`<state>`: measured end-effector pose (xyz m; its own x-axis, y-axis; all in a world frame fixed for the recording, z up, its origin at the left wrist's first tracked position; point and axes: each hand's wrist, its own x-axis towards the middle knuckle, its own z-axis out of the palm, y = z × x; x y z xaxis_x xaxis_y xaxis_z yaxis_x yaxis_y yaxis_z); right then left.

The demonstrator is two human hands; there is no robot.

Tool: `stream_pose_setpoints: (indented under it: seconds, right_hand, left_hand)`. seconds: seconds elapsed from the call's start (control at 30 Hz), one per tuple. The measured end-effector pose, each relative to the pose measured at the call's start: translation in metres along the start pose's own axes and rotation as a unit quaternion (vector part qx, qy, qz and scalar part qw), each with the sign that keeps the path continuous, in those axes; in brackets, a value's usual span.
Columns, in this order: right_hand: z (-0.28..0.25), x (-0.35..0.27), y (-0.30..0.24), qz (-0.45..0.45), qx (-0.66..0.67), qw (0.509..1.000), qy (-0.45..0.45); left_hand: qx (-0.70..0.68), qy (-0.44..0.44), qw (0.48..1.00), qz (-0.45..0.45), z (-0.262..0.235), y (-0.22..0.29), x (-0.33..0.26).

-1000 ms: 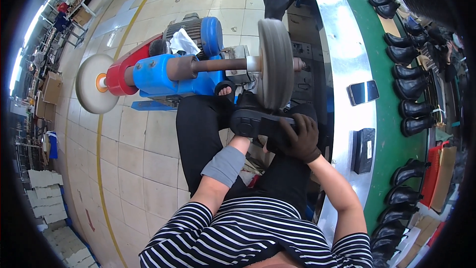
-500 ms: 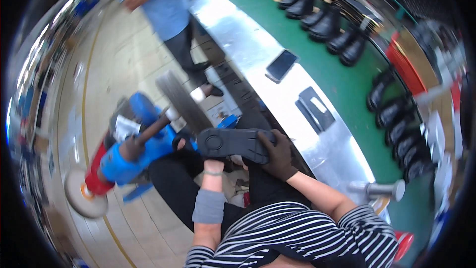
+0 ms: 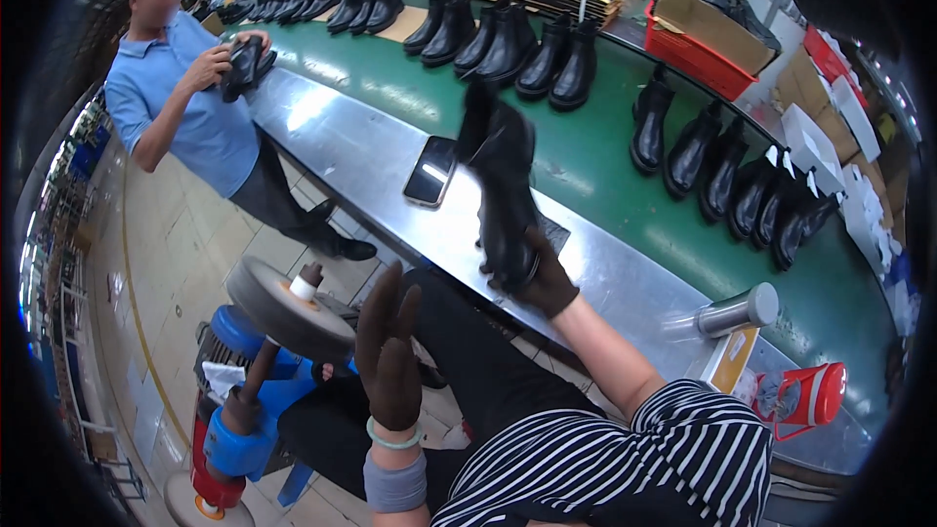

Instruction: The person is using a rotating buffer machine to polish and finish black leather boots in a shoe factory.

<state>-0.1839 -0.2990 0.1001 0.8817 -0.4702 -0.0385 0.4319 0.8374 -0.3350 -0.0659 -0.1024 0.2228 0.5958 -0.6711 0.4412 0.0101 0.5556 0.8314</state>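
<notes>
Boot point(image 3: 503, 190) held in right fingers point(image 3: 543, 258); left fingers point(image 3: 374, 327) extended, unclosed.
Right fingers grip boot at its toe end, shaft pointing away from them, over surface point(image 3: 337, 132). Left fingers slightly parted, empty; wheel point(image 3: 283, 310) just left of them. Phone point(image 3: 429, 173) on surface, ahead of both sets of fingers.

– What does the ankle boot point(image 3: 503, 190) look like?
– Black and glossy, slightly blurred at the shaft.
– Its pose?
– Raised over the table point(image 3: 342, 137), toe end in the right hand point(image 3: 543, 278), shaft pointing away from the person.
</notes>
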Motion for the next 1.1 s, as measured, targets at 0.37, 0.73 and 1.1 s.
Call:
stream_pose_setpoints:
  seconds: [0.37, 0.73, 1.1]
  right_hand:
    - [-0.174, 0.107, -0.273, -0.301, 0.191, 0.917, 0.177]
    - [-0.036, 0.030, -0.068, -0.008, -0.911, 0.395, 0.116]
    - [-0.001, 0.047, -0.014, 0.186, -0.395, 0.899, 0.020]
  left_hand:
    - [0.119, -0.034, 0.944, -0.305, -0.054, -0.050, -0.040]
    - [0.086, 0.004, 0.907, -0.412, -0.096, -0.092, -0.050]
    - [-0.114, 0.139, 0.888, -0.424, -0.109, -0.093, -0.062]
